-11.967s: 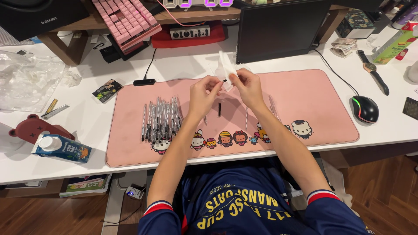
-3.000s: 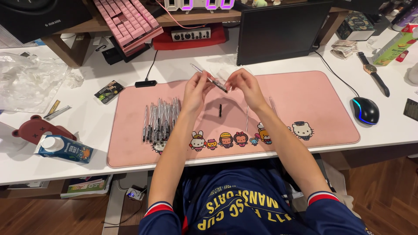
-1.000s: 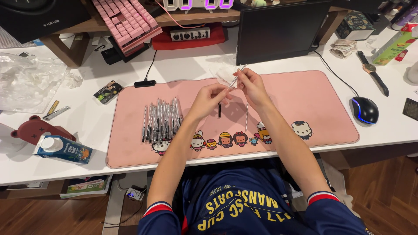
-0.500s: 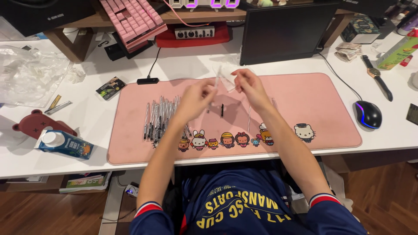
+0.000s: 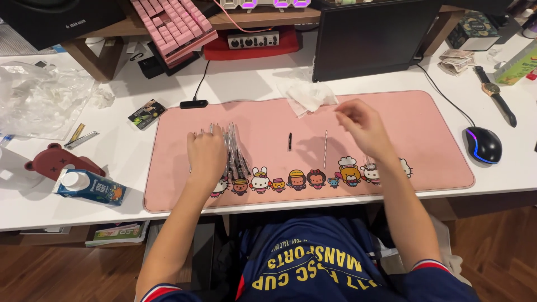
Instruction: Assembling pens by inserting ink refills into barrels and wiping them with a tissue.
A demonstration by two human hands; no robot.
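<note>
Open mat [image 5: 436, 140] surface lies right of the right hand [image 5: 358, 120], up to the mouse [image 5: 482, 144]. Between the hands, a small black part [image 5: 290, 141] and thin rod [image 5: 325, 149] lie loose. The monitor [image 5: 369, 36] and crumpled tissue [image 5: 306, 95] block passage behind; the pen pile [image 5: 235, 151] obstructs the left.

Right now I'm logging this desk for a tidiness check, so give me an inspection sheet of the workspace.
Surface: white desk bearing a pink desk mat with cartoon figures along its near edge.
Job's things: row of clear pens on the mat; small dark part and thin refill lying apart at mid-mat.
Clutter: crumpled tissue, plastic wrap, drink carton, brown bear-shaped item, wristwatch.
Hands: left hand rests on the pens; right hand hovers above the mat, seemingly empty.
Cables: mouse cable; black cable to a small adapter.
Surroundings: dark monitor, pink keyboard, mouse.
</note>
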